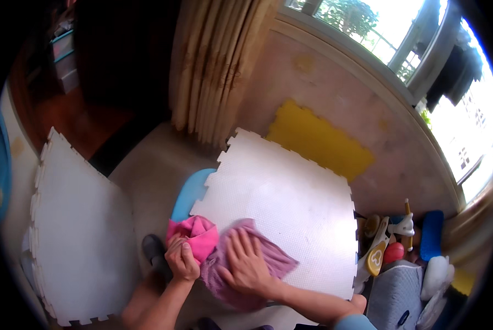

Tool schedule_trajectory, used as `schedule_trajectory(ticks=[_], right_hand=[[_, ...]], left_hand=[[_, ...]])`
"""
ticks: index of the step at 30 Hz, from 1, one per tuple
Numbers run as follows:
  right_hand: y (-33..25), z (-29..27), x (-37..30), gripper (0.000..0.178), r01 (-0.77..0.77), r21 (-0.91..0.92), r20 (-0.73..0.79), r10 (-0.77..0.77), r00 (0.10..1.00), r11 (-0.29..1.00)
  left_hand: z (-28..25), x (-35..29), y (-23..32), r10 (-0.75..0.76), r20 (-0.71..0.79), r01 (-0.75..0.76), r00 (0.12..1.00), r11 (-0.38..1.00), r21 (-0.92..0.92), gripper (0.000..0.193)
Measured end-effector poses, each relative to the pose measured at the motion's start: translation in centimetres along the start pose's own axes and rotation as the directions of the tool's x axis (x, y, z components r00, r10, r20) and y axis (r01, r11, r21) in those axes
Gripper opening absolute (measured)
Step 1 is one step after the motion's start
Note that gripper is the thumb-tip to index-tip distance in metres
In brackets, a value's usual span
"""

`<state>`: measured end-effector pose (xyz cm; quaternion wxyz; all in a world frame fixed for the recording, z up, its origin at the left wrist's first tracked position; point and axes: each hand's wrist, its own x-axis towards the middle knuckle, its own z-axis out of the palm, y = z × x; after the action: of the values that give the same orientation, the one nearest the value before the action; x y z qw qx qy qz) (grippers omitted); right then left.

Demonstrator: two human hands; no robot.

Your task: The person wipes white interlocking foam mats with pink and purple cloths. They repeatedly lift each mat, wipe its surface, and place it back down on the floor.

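Head view: cloth, mauve (282,258), one; spread with creases on the lower part of a white foam mat (296,192) with puzzle-cut edges, its left side extending past the mat. Right grip (247,263): unclenched, palm down, fingers slightly apart, pressed flat on top of the mauve cloth, which lies directly beneath and shows around it on several sides. Cloth, pink (203,234), one; bunched, just left of the mauve cloth. Left grip (182,258): curled into a fist about the pink cloth, the bulk of which stands out above and to the right of the knuckles. Light blue piece (190,193), one; shows beyond the mat's left edge, otherwise covered. Second white mat (87,236), puzzle-edged, at left, well apart. Dark slipper (153,247), on a foot, between the two mats. Yellow mat (318,140), against the wall (334,99) beyond. Curtain (219,66), beige, hanging in folds. Window (384,33), upper right. At right: red ball (394,252); grey quilted item (395,294).
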<state>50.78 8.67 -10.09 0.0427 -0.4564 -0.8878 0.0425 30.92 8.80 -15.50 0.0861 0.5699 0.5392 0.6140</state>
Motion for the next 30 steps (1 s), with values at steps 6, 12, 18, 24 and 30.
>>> schedule_trajectory(ticks=[6, 12, 18, 24, 30], right_hand=[[6.7, 3.4, 18.2, 0.080, -0.021, -0.025, -0.101, 0.019, 0.995, 0.999], [13.3, 1.2, 13.7, 0.081, -0.328, -0.011, -0.059, 0.327, 0.943, 0.945], [12.6, -0.7, -6.2, 0.083, -0.441, -0.092, 0.085, 0.448, 0.890, 0.893], [5.4, -1.5, 1.1, 0.078, -0.152, -0.020, 0.065, 0.153, 0.986, 0.988], [13.4, -2.6, 10.4, 0.077, -0.375, 0.079, -0.001, 0.377, 0.926, 0.924]], left_hand=[[0.0, -0.3, -0.1, -0.041, -0.050, 0.043, 0.998, 0.999, 0.030, 0.034], [0.0, -0.3, -0.9, -0.010, -0.054, 0.014, 0.999, 0.997, 0.081, 0.034], [0.8, -0.6, -0.9, 0.010, -0.053, -0.005, 0.999, 0.996, 0.087, 0.033], [1.8, -1.0, -1.9, 0.068, -0.126, -0.046, 0.990, 0.985, 0.168, 0.031], [0.7, -1.5, -3.7, -0.021, -0.078, 0.031, 0.997, 0.991, 0.127, 0.034]])
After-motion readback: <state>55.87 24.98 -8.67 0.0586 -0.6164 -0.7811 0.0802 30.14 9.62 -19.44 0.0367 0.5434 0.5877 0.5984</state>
